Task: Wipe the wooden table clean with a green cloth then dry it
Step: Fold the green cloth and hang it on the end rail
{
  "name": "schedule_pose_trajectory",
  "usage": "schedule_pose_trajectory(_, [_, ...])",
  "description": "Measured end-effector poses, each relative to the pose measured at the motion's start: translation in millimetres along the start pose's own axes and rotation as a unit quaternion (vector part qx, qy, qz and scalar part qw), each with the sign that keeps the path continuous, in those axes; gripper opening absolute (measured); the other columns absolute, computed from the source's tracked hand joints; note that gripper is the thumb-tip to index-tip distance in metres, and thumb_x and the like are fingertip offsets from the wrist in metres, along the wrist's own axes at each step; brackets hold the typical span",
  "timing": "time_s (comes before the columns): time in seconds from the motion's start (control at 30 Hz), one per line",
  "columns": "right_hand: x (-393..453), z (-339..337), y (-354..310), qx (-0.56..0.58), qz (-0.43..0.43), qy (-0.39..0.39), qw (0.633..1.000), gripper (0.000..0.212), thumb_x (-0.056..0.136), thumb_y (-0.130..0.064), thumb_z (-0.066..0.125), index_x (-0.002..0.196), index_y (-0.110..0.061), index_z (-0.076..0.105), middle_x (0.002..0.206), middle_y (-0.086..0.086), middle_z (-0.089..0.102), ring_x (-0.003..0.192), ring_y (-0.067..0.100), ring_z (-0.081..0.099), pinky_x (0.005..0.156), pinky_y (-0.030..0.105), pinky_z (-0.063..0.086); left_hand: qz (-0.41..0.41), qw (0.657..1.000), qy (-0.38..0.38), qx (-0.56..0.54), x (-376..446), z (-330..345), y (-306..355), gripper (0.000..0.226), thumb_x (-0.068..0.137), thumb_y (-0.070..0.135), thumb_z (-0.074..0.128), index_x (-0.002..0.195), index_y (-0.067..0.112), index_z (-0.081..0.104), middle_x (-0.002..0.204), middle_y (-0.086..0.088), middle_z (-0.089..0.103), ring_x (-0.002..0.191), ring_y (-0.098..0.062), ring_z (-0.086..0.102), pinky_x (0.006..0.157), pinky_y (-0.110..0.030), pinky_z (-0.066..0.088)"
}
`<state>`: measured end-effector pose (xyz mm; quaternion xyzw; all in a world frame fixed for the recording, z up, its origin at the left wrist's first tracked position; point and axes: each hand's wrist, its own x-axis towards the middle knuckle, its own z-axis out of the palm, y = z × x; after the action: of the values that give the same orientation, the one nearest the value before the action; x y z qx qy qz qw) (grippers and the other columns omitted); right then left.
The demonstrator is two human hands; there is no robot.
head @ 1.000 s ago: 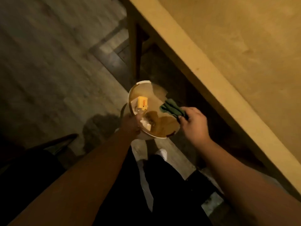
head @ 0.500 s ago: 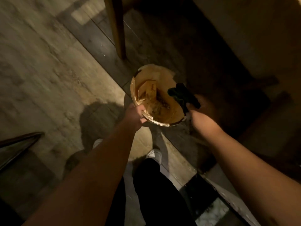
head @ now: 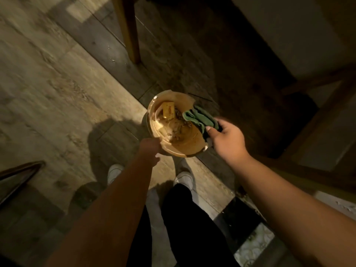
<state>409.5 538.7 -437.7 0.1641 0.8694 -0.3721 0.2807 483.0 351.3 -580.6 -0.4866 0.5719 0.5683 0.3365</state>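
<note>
My right hand (head: pixel 228 139) grips the folded green cloth (head: pixel 200 117) over the right rim of a small round bin (head: pixel 189 151) lined with a tan bag. Inside the bin lie a yellow wrapper (head: pixel 169 110) and scraps. My left hand (head: pixel 149 148) holds the bin's near left rim. The wooden table's leg (head: pixel 128 29) rises at the top of the view; the tabletop is out of sight.
Wood-plank floor (head: pixel 54 83) spreads to the left. My white shoes (head: pixel 183 178) and dark trousers are below the bin. A dark chair frame (head: pixel 317 112) stands to the right, and a dark edge (head: pixel 17 174) juts in at the lower left.
The view has tipped down from the tabletop to the floor under it. The bin now sits lower in front of me, and my right hand holds the cloth over its right rim.
</note>
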Motion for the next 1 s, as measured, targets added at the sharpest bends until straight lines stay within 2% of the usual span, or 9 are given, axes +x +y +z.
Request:
schedule_pose_trajectory(0.1, [-23.0, -6.4, -22.8, -0.001, -0.054, 0.002, 0.999, 0.031, 0.093, -0.014, 0.064, 0.085, -0.044, 0.063, 0.079, -0.010, 0.069, 0.073, 0.013, 0.067, 0.068, 0.033, 0.055, 0.026, 0.996, 0.062, -0.066, -51.3, -10.2, 37.9, 0.047, 0.098, 0.031, 0.059, 0.136, 0.005, 0.053, 0.134, -0.018, 0.058, 0.119, -0.030, 0.058, 0.082, -0.030, 0.052])
schedule_pose_trajectory(0.17, [-42.9, -16.4, -41.6, -0.016, -0.082, -0.022, 0.996, 0.028, 0.091, -0.013, 0.066, 0.088, -0.041, 0.065, 0.086, -0.004, 0.070, 0.081, 0.020, 0.067, 0.075, 0.041, 0.056, 0.193, 0.980, 0.056, 0.005, -96.5, -21.5, 72.7, 0.047, 0.094, 0.020, 0.063, 0.139, 0.010, 0.050, 0.133, -0.010, 0.057, 0.119, -0.023, 0.056, 0.096, -0.034, 0.049])
schedule_pose_trajectory(0.23, [-64.9, -31.0, -65.9, -0.022, -0.110, -0.058, 0.992, 0.028, 0.090, -0.013, 0.068, 0.093, -0.041, 0.066, 0.095, 0.000, 0.070, 0.087, 0.020, 0.066, 0.080, 0.044, 0.056, 0.358, 0.928, -0.025, 0.099, -145.8, -41.2, 111.6, 0.057, 0.088, 0.004, 0.061, 0.143, 0.014, 0.048, 0.138, -0.005, 0.052, 0.125, -0.016, 0.051, 0.106, -0.027, 0.040])
schedule_pose_trajectory(0.3, [-88.3, -48.3, -94.5, -0.036, -0.146, -0.089, 0.985, 0.033, 0.089, -0.010, 0.068, 0.093, -0.043, 0.065, 0.097, 0.002, 0.069, 0.086, 0.019, 0.065, 0.079, 0.046, 0.054, 0.418, 0.876, -0.151, 0.188, -191.1, -61.4, 144.6, 0.064, 0.082, -0.002, 0.057, 0.143, 0.015, 0.049, 0.140, -0.004, 0.051, 0.128, -0.012, 0.049, 0.108, -0.020, 0.038])
schedule_pose_trajectory(0.37, [-111.8, -67.3, -123.4, -0.055, -0.180, -0.109, 0.976, 0.038, 0.088, -0.009, 0.069, 0.090, -0.046, 0.064, 0.097, 0.002, 0.068, 0.087, 0.015, 0.064, 0.082, 0.045, 0.053, 0.413, 0.826, -0.230, 0.307, -233.8, -78.4, 173.6, 0.057, 0.086, -0.001, 0.061, 0.140, 0.017, 0.054, 0.131, 0.000, 0.058, 0.118, -0.006, 0.056, 0.101, -0.017, 0.043])
schedule_pose_trajectory(0.5, [-156.4, -105.6, -185.5, -0.061, -0.215, -0.140, 0.965, 0.026, 0.090, -0.007, 0.068, 0.099, -0.031, 0.070, 0.095, -0.007, 0.070, 0.090, 0.009, 0.066, 0.086, 0.042, 0.054, 0.429, 0.775, -0.184, 0.425, -313.0, -112.7, 216.6, 0.028, 0.093, 0.020, 0.068, 0.121, 0.023, 0.070, 0.093, 0.018, 0.067, 0.079, 0.011, 0.061, 0.068, -0.007, 0.045])
schedule_pose_trajectory(0.7, [-220.7, -144.0, -284.2, -0.114, -0.272, -0.139, 0.945, 0.012, 0.097, -0.019, 0.059, 0.105, -0.023, 0.067, 0.093, -0.008, 0.067, 0.088, 0.008, 0.062, 0.077, 0.032, 0.049, 0.481, 0.762, -0.111, 0.419, -421.0, -178.6, 248.6, 0.015, 0.098, 0.031, 0.058, 0.108, 0.027, 0.070, 0.091, 0.005, 0.071, 0.083, -0.009, 0.066, 0.070, -0.034, 0.056])
schedule_pose_trajectory(0.87, [-267.3, -145.5, -348.0, -0.142, -0.308, -0.088, 0.936, 0.010, 0.099, -0.023, 0.055, 0.104, -0.027, 0.063, 0.094, -0.007, 0.066, 0.086, 0.009, 0.060, 0.073, 0.033, 0.049, 0.500, 0.728, -0.096, 0.459, -481.6, -231.8, 273.4, 0.014, 0.098, 0.031, 0.059, 0.112, 0.031, 0.063, 0.093, 0.009, 0.066, 0.085, -0.010, 0.064, 0.064, -0.026, 0.049])
schedule_pose_trajectory(1.0, [-292.7, -142.1, -382.2, -0.156, -0.338, -0.104, 0.922, 0.008, 0.096, -0.023, 0.061, 0.099, -0.029, 0.064, 0.090, -0.011, 0.065, 0.084, 0.004, 0.060, 0.073, 0.031, 0.050, 0.493, 0.707, -0.110, 0.495, -521.3, -273.0, 289.4, 0.032, 0.091, 0.021, 0.069, 0.121, 0.032, 0.063, 0.103, 0.010, 0.067, 0.094, -0.006, 0.063, 0.077, -0.027, 0.053])
